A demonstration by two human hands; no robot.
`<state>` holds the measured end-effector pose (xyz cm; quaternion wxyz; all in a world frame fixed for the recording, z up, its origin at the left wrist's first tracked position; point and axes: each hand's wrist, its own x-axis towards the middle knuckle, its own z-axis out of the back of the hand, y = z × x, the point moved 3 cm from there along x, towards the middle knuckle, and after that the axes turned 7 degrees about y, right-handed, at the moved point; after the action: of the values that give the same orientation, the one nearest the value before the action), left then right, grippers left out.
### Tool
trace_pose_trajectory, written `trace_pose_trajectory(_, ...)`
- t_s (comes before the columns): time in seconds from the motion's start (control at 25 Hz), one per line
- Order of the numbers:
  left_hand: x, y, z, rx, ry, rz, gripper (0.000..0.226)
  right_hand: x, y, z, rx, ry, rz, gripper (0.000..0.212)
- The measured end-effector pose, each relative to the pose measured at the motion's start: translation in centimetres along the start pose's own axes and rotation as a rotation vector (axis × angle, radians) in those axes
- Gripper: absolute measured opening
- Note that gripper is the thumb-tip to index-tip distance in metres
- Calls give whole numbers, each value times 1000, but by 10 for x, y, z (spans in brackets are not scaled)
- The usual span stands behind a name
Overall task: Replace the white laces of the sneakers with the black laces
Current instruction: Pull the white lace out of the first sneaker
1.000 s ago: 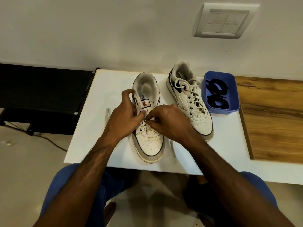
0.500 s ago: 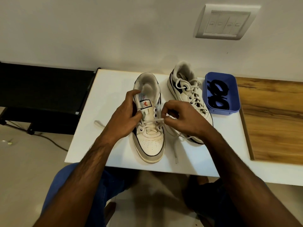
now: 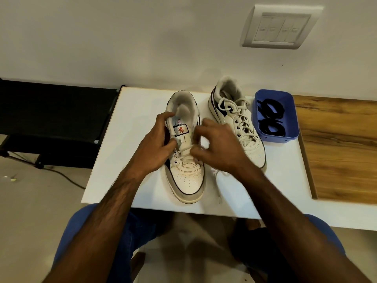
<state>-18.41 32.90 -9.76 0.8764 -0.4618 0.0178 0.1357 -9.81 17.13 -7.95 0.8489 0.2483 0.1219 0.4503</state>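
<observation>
The white laces [image 3: 186,150] of the near sneaker [image 3: 186,160] run across its lower eyelets directly between the two hands, on the white desk [image 3: 130,123] in front of the person. The left hand [image 3: 155,148] is wrapped around the sneaker's left side, thumb pressed at the base of the tongue and fingers curled over the collar edge. The right hand [image 3: 216,148] is closed at the sneaker's right side with fingertips pinched together at the lace crossing; motion blur hides exactly which strand it grips. A loose lace end [image 3: 218,186] trails down the desk from under the right hand towards the near edge. The tongue carries a label [image 3: 180,129] with an orange lion figure and a small flag above it; its lettering is too small to read. Two sneakers are on the desk: the second sneaker [image 3: 236,121] stands just right of the first, fully laced in white, partly behind the right hand. One blue tray [image 3: 275,137] sits just right of that, holding two coiled black laces [image 3: 270,119]. A switch plate [image 3: 280,27] is on the wall above.
</observation>
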Motion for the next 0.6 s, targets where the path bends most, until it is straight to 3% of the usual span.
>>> trace_pose_trajectory(0.16,-1,-2,0,-1,7,-10,60,-10,-25,25,89,-120,-89,16)
trace_pose_trajectory(0.4,1,2,0,-23,3,-4,59,-3,10,-15,-162,-22,107,23)
trace_pose_trajectory(0.6,1,2,1,-41,9,10,58,3,20,-30,-238,16,126,17)
